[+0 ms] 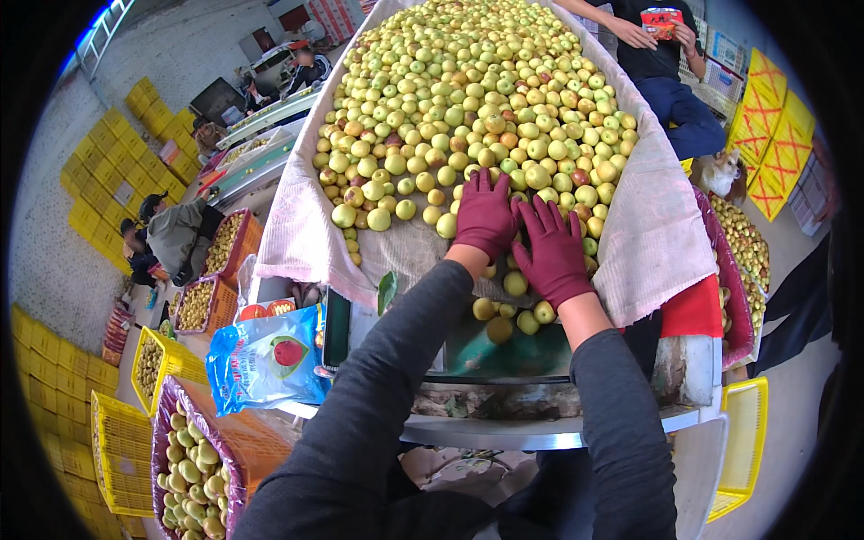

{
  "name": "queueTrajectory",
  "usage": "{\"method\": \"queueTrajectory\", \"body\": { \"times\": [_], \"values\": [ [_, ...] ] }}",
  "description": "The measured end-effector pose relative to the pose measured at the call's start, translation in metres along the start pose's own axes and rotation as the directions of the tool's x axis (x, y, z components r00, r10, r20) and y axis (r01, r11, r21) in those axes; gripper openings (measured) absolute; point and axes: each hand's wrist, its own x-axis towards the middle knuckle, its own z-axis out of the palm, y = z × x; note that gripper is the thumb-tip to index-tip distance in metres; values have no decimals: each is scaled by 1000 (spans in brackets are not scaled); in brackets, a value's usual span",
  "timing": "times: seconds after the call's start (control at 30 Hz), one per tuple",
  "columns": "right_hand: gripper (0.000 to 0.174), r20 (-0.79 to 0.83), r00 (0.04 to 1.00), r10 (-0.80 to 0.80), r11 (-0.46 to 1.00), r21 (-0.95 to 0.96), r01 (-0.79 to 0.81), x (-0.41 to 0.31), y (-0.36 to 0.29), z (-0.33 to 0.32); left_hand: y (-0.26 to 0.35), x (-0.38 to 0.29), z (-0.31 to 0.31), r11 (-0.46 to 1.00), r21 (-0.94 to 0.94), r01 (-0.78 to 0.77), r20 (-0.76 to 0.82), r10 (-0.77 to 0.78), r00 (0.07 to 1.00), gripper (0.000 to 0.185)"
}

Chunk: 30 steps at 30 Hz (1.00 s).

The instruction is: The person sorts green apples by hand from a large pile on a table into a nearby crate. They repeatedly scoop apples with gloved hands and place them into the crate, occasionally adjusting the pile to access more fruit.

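A large heap of yellow-green fruits, apparently jujubes (459, 101), fills a cloth-lined sorting bin and spreads down toward me. Both my hands wear maroon gloves. My left hand (484, 212) lies palm down on the near edge of the heap, its fingers stretched forward over the fruit. Beside it, almost touching, my right hand (553, 253) rests with fingers spread over more fruit; what lies beneath both palms is hidden. Several loose fruits (528, 322) sit below my wrists on a green conveyor belt (466, 351). The pale lining cloth (665, 229) drapes over the bin's side.
A blue-and-white plastic bag (270, 358) and a dark flat device (336, 327) lie left. Lined crates of fruit (226, 455) and yellow crates (121, 452) stand on the floor. A person holding a red packet (661, 25) sits at right, near a dog (719, 173). Others work at left.
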Motion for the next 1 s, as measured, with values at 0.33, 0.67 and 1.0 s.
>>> {"method": "queueTrajectory", "body": {
  "times": [0.33, 0.67, 1.0],
  "values": [
    [60, 113, 979, -171, 984, -29, 175, -4, -2, -12, -80, -5, -48, 791, -607, 80, 35, -74, 997, 31],
    [57, 166, 977, -133, 983, 144, 110, -2, -3, -18, -199, 0, -108, 803, 21, 596, 11, -596, 803, 36],
    [61, 111, 979, -171, 983, 83, 162, -1, -6, -11, -150, -39, -59, 666, -648, 370, 127, -384, 915, 52]
  ]
}}
